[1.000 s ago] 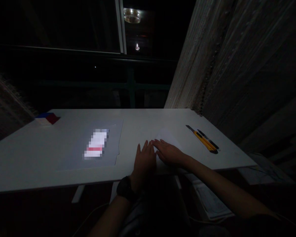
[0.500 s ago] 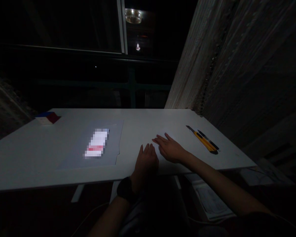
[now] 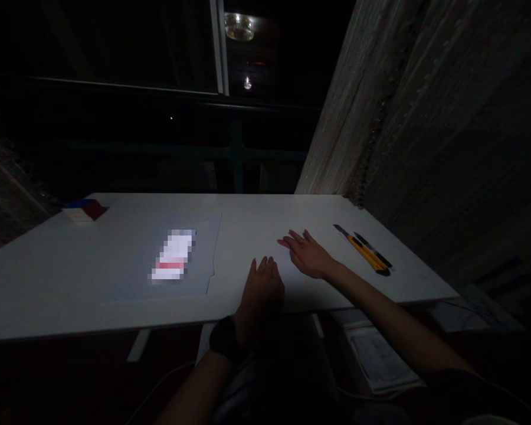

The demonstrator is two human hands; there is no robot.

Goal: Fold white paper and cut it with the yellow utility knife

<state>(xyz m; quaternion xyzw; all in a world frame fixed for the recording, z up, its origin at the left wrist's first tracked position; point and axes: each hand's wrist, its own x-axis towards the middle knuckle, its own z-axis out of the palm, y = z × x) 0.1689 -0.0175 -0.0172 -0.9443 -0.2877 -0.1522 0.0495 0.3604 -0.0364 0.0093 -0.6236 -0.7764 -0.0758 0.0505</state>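
Observation:
My left hand (image 3: 263,288), with a dark watch (image 3: 225,339) on its wrist, rests near the front edge of the white table (image 3: 248,224). Its fingers point forward and lie on the surface. To its right and slightly farther away, my right hand (image 3: 308,256) lies palm down with spread fingers. Between and beneath the hands is a faint pale patch that looks like a sheet of paper (image 3: 285,264); its outline is hard to make out in the dim light. Neither hand visibly grips anything.
A yellow utility knife (image 3: 366,255) and a dark pen (image 3: 374,249) lie at the right. On the left, a lit phone (image 3: 173,257) with a blurred screen rests on paper sheets (image 3: 206,260). A coloured puzzle cube (image 3: 83,211) sits at the far left. Curtains (image 3: 331,118) hang behind.
My right hand has slid a little forward and to the right, away from my left hand, and its fingers are more spread. My left hand has stayed almost in place.

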